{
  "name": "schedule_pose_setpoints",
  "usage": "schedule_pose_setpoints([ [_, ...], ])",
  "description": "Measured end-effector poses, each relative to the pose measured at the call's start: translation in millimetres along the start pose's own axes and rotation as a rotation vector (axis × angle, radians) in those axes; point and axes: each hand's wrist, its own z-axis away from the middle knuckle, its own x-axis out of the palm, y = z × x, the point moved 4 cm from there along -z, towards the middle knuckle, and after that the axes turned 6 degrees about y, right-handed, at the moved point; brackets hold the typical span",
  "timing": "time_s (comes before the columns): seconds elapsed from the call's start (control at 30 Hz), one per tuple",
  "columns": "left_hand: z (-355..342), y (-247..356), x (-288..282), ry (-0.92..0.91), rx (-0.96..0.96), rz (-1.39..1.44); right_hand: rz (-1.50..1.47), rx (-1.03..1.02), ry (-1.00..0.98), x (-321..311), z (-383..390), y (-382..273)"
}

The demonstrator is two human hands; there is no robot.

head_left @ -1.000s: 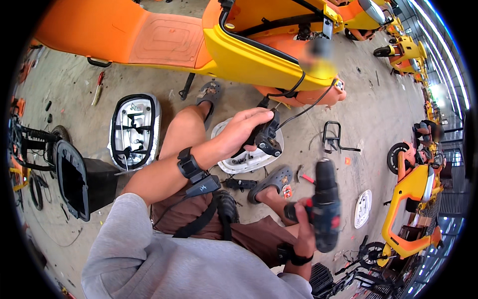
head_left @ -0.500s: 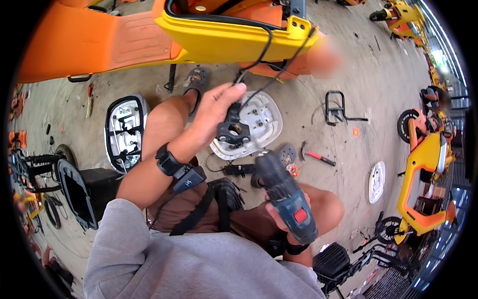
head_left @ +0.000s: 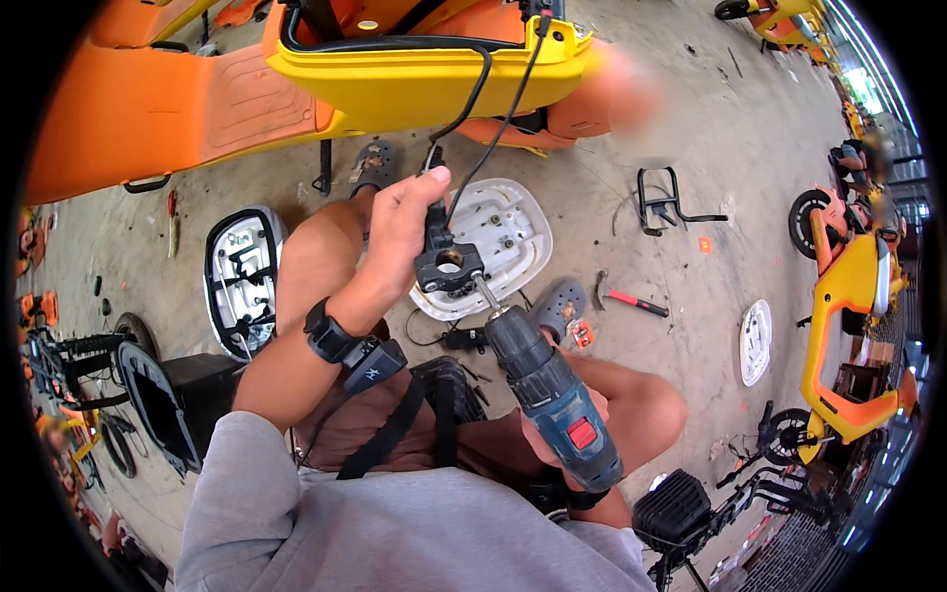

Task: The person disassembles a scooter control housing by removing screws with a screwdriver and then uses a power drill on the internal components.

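Observation:
My left hand (head_left: 402, 222) grips a black clamp fitting (head_left: 447, 264) with two cables running up to the yellow-and-orange scooter body (head_left: 424, 79). My right hand (head_left: 541, 434) is wrapped round a blue and black cordless drill (head_left: 552, 400), its grip mostly hidden under the motor housing. The drill's long bit (head_left: 486, 293) meets a bolt on the right side of the clamp. Behind the clamp, a white plastic tray (head_left: 513, 217) with small metal parts lies on the floor, beside my foot in a grey clog (head_left: 560, 306).
A white-and-black shell (head_left: 242, 271) and black bin (head_left: 178, 395) lie left. A hammer (head_left: 631, 299), black tube frame (head_left: 681, 207) and small white panel (head_left: 755, 345) lie right. More scooters (head_left: 848, 335) stand at the right; a seated person (head_left: 850, 163) is farther back.
My left hand and the clamp have moved down and to the left. The drill has swung leftward and upward from the right, and its bit now reaches the clamp's bolt.

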Motion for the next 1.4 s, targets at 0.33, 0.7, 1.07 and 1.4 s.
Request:
schedule_pose_setpoints([
  [0.33,1.4,1.2,-2.0,0.135,0.194,-0.106,0.022,0.012,0.025,-6.1,-1.8,-4.8],
  [0.7,6.6,6.9,-6.1,0.109,0.293,-0.169,0.025,0.017,0.032,-5.2,-3.6,-8.1],
  [1.07,8.6,8.5,-6.6,0.098,0.341,-0.199,0.018,0.020,0.038,-5.6,-0.5,-6.5],
  [1.4,9.3,7.0,-9.3,0.012,0.348,-0.174,0.022,0.021,0.033,-7.6,-2.8,-8.9],
])
